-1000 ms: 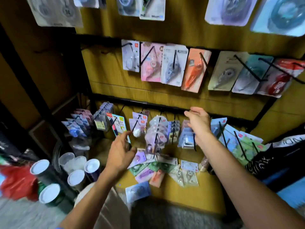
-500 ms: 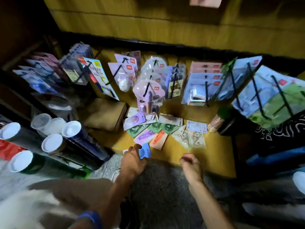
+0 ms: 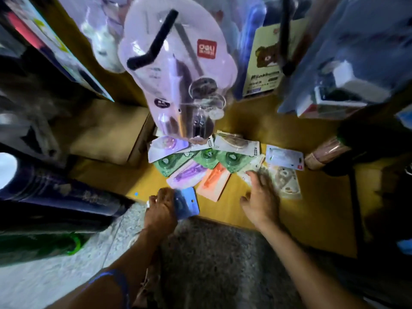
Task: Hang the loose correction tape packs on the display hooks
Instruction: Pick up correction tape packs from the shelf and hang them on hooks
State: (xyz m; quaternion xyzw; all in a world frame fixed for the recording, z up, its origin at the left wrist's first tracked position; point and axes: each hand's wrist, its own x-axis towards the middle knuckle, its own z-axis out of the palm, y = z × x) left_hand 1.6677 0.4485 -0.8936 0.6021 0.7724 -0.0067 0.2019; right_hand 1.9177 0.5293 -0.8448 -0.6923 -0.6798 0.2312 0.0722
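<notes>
Left hand (image 3: 161, 210) at near edge of yellow shelf (image 3: 289, 210), fingers curled round blue pack (image 3: 186, 202), pinching its left side; pack's hang hole on right edge. Right hand (image 3: 260, 197) flat, fingers spread loosely, tips resting on beige packs (image 3: 287, 181). Loose packs fanned on shelf between hands and display: green packs (image 3: 207, 159), purple pack (image 3: 187, 175), orange pack (image 3: 214, 181), white pack (image 3: 286, 157). Lilac pack (image 3: 178, 70) hangs on black hook (image 3: 153, 41) directly above pile. Frame motion-blurred.
</notes>
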